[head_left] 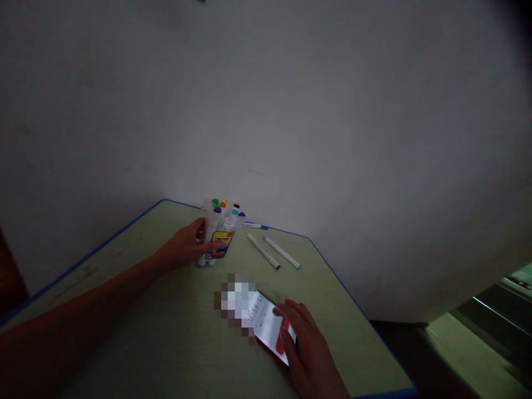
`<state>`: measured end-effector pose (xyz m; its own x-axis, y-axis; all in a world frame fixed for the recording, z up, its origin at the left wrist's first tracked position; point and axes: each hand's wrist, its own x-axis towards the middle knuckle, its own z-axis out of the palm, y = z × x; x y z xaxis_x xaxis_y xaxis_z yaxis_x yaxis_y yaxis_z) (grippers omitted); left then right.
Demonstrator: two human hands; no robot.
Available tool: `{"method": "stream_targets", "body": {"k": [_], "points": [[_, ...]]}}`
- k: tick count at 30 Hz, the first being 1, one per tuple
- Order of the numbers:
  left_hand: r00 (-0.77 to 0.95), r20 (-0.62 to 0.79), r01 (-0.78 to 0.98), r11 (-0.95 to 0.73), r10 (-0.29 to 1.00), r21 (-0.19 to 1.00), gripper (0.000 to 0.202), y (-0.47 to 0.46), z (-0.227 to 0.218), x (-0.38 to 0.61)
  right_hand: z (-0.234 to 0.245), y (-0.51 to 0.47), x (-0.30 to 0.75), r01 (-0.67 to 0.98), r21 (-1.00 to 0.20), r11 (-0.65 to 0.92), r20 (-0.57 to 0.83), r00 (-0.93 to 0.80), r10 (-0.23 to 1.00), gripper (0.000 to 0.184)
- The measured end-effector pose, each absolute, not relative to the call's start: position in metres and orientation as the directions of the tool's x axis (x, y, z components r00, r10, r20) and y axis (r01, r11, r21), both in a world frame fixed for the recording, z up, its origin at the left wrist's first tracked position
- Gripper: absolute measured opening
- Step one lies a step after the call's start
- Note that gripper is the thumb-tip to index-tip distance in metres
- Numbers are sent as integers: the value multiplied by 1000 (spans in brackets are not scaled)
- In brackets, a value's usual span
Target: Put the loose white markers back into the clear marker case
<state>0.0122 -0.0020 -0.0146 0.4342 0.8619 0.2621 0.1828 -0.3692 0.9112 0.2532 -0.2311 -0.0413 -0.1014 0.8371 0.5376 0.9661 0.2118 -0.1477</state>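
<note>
My left hand [193,244] grips a clear marker case [214,227] with a yellow-and-dark label. Green, orange, yellow, purple, black and light-blue ends show at the top of the white markers inside it. The case leans slightly on the table. My right hand [310,346] is over the lower part of a lit smartphone [266,324], its fingers apart at the screen. The phone lies on the table, and a pixelated patch covers its far end. Two loose white markers [263,251] lie side by side to the right of the case.
Another marker [254,225] with a blue end lies by the table's back edge, partly behind the case. The pale green table [174,310] has a blue rim and meets a grey wall [270,111]. Dark floor shows beyond the right edge.
</note>
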Motion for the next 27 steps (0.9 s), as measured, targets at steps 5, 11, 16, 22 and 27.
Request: {"method": "stream_targets", "body": {"k": [5,11,16,22,27], "points": [[424,253,187,-358,869,915,59,-2,-15,12,-43,-233,254,961,-199,193,584,-42,810,31],[434,252,190,-361,865,913,59,-6,-10,12,-49,-236,256,954,-263,144,591,41,806,32],[437,259,186,-368,862,911,61,-6,-10,12,-49,-237,260,953,-238,186,577,-15,816,32],[426,265,182,-368,865,912,60,-5,-11,12,-53,-237,263,957,-253,145,582,31,813,34],[438,250,202,-365,864,909,62,-5,-11,12,-48,-235,267,961,-192,201,569,-58,821,34]]}}
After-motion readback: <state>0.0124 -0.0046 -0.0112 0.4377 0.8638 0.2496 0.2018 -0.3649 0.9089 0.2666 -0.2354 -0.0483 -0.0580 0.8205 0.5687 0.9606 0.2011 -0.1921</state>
